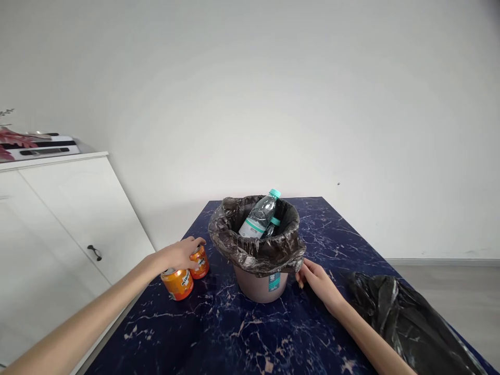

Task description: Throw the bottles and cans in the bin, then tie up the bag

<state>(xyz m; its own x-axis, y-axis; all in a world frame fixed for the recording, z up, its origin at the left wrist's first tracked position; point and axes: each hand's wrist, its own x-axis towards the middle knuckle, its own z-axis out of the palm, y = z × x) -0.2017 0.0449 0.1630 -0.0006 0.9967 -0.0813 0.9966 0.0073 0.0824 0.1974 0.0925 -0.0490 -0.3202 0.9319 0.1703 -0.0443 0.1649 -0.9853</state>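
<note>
My left hand (183, 253) reaches over two orange soda cans and has its fingers around the top of the farther can (200, 263). The nearer can (178, 284) stands upright just below that hand. In the middle is a pinkish-grey trash bin (253, 287), lined with a black garbage bag (253, 255) folded over its rim. A clear plastic bottle (259, 214) with a teal cap leans inside; a second bottle (273, 227) lies partly hidden behind it. At the bin's right side, my right hand (317, 281) has curled fingers on the hanging edge of the bag.
The dark blue marbled table (242, 344) carries everything. A loose black plastic bag (406, 323) lies at its right side. On the left stands a white cabinet (78, 219) with a white and black device (47, 148) on top. A plain wall (250, 104) rises behind the table.
</note>
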